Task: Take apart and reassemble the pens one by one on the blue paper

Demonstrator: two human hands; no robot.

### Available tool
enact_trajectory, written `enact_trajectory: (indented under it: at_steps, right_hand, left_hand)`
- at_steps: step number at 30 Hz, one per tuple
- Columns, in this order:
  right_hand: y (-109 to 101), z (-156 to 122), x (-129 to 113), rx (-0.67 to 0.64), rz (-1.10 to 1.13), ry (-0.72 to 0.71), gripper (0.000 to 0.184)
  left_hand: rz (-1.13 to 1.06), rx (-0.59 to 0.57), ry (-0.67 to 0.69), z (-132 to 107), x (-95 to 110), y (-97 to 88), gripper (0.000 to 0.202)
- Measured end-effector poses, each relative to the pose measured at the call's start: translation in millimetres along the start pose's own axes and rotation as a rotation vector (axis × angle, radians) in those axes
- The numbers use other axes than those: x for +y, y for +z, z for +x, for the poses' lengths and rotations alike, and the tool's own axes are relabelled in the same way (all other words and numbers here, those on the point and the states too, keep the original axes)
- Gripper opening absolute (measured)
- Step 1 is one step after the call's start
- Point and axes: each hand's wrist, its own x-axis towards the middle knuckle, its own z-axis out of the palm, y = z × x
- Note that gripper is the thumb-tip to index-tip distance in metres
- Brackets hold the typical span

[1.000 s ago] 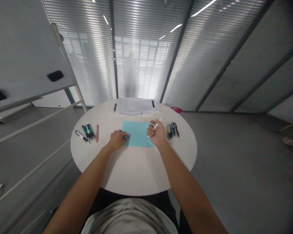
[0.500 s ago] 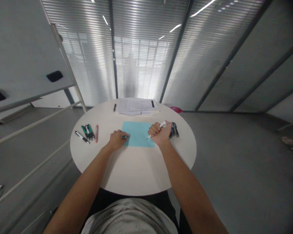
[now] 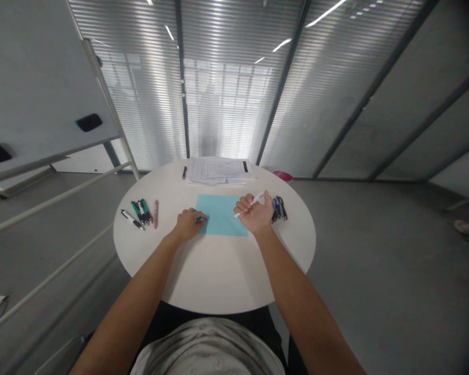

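Observation:
A light blue sheet of paper (image 3: 222, 221) lies on the round white table (image 3: 219, 271). My left hand (image 3: 186, 225) rests at the sheet's left edge, its fingers closed around a small dark object (image 3: 200, 220), mostly hidden, whose kind I cannot make out. Over the sheet's right edge is my right hand (image 3: 258, 214), palm turned up. It holds a slim white pen (image 3: 258, 198) slantwise across its curled fingers, with one end pointing down-left over the paper.
Several dark pens (image 3: 280, 208) lie just right of my right hand. On the left are green and black pens (image 3: 142, 212), a white and black pen (image 3: 132, 219) and a pink marker (image 3: 155, 214). Printed papers (image 3: 217, 171) and a small black item (image 3: 184, 172) sit at the back.
My right hand has rolled further palm-up and its fingers have loosened, so the white pen lies flatter, more of it showing. My left hand keeps its place.

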Motion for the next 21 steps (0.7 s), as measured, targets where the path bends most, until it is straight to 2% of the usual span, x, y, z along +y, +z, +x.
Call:
enact_trajectory:
  at_steps: [4, 7, 9, 11, 16, 19, 21]
  right_hand:
    - [-6.1, 6.1, 0.8, 0.06, -0.09, -0.011, 0.041]
    - [-14.2, 15.3, 6.3, 0.107, -0.128, -0.007, 0.023]
    - [-20.0, 21.1, 11.6, 0.177, -0.213, 0.011, 0.021]
    - [-26.2, 24.7, 16.3, 0.276, -0.42, 0.023, 0.036]
    - [-40.7, 24.4, 19.5, 0.481, -1.18, -0.023, 0.067]
    - [-46.2, 22.4, 18.7, 0.53, -1.424, -0.077, 0.07]
    - [-48.6, 21.6, 18.9, 0.512, -1.542, -0.065, 0.061]
  left_hand:
    - [0.0, 0.007, -0.002, -0.7, -0.1, -1.0, 0.028]
    - [-0.002, 0.0, -0.002, -0.3, -0.7, -1.2, 0.028]
    - [-0.003, -0.002, -0.001, 0.4, -1.7, -0.3, 0.028]
    - [-0.005, 0.002, 0.002, 1.3, -2.6, 1.2, 0.027]
    - [0.003, -0.001, -0.007, 2.3, -1.5, 3.6, 0.028]
    - [0.006, -0.009, -0.01, 1.8, 0.4, 2.8, 0.029]
    - [0.006, -0.01, -0.007, 1.4, 1.1, 1.8, 0.029]
